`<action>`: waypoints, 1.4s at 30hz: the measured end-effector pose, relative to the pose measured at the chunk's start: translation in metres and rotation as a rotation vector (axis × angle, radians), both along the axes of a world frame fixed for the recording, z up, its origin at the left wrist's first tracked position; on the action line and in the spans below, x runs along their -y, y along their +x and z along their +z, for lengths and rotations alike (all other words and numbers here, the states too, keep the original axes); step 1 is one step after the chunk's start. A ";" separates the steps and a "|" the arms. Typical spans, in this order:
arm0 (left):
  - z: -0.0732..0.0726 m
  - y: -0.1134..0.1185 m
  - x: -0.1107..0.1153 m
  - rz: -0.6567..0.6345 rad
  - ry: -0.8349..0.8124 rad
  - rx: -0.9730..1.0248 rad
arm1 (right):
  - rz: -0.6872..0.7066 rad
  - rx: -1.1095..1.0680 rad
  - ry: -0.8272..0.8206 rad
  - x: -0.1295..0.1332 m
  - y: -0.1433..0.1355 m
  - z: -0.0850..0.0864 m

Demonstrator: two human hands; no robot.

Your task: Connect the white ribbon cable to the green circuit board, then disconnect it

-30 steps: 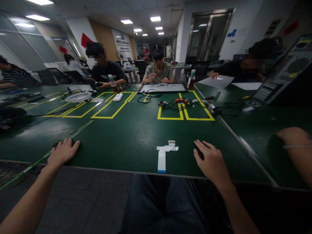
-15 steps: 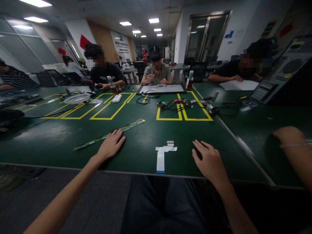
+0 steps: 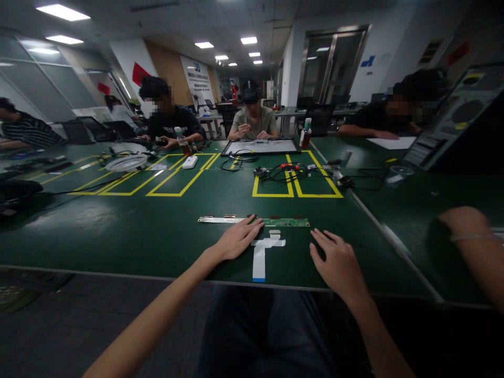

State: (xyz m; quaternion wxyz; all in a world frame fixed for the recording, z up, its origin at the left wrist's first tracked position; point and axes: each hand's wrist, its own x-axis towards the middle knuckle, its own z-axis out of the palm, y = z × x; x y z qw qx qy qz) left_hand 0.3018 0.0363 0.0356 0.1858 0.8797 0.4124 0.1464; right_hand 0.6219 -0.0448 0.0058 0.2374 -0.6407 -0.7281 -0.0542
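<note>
A long, narrow green circuit board (image 3: 290, 222) lies roughly level across the dark green table in front of me. My left hand (image 3: 237, 239) rests on its middle with fingers stretched out flat, the fingertips covering part of the board. Just below the board is a white flat ribbon cable (image 3: 259, 262), folded into a cross-like shape with a blue end toward the table's near edge. To the right of the cable, my right hand (image 3: 340, 262) lies on the tabletop, its fingers spread and nothing in them. It does not touch the board or the cable.
Yellow tape outlines (image 3: 165, 196) mark the table farther off. Black cables (image 3: 275, 176), a white box (image 3: 190, 162), a bottle (image 3: 305, 134) and a white-faced panel (image 3: 260, 147) lie beyond. A computer case (image 3: 452, 121) stands right. Another person's arm (image 3: 476, 236) reaches in; several people sit around.
The circuit board has moved right with my left hand and turned from slanted to nearly level, now just above the ribbon cable. My right hand has hardly moved. Across the table, a white sheet has shifted slightly.
</note>
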 end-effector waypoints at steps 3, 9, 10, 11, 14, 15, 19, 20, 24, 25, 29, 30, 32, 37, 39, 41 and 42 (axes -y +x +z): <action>0.001 0.006 0.001 0.001 -0.026 0.016 | -0.005 -0.002 -0.004 0.001 -0.001 0.002; 0.002 0.013 0.010 -0.024 0.069 -0.028 | -0.004 0.013 0.003 0.001 0.000 0.001; 0.001 0.013 0.011 -0.032 0.081 -0.034 | -0.006 0.016 0.010 0.000 0.000 0.001; 0.000 0.013 0.012 -0.037 0.091 -0.036 | -0.005 0.016 0.019 -0.001 0.000 0.002; -0.003 0.013 0.013 -0.036 0.108 -0.032 | 0.035 -0.033 0.051 -0.003 -0.004 0.010; -0.004 0.013 0.013 -0.035 0.112 -0.030 | 0.067 -0.073 0.060 -0.003 -0.008 0.014; -0.005 0.013 0.014 -0.037 0.124 -0.024 | 0.206 -0.107 0.092 -0.005 -0.034 0.035; -0.006 0.013 0.014 -0.037 0.129 -0.023 | 0.250 -0.088 0.073 -0.007 -0.042 0.038; -0.006 0.014 0.014 -0.044 0.153 -0.026 | 0.332 0.008 -0.031 -0.015 -0.069 0.038; -0.007 0.014 0.014 -0.047 0.162 -0.028 | 0.337 0.034 -0.039 -0.017 -0.072 0.035; -0.009 0.013 0.013 -0.076 0.196 -0.041 | 0.329 0.062 -0.032 -0.022 -0.074 0.024; -0.009 0.013 0.014 -0.083 0.197 -0.042 | 0.327 0.053 -0.031 -0.022 -0.073 0.023; -0.008 0.013 0.015 -0.090 0.188 -0.037 | 0.332 0.040 -0.033 -0.020 -0.070 0.021; -0.007 0.013 0.017 -0.100 0.182 -0.025 | 0.333 0.050 -0.015 -0.015 -0.069 0.020; -0.007 0.012 0.017 -0.107 0.184 -0.029 | 0.327 0.054 -0.004 -0.015 -0.070 0.020; -0.009 0.012 0.017 -0.113 0.182 -0.038 | 0.322 0.055 0.001 -0.015 -0.071 0.020; -0.009 0.012 0.016 -0.116 0.181 -0.043 | 0.319 0.057 0.001 -0.015 -0.071 0.020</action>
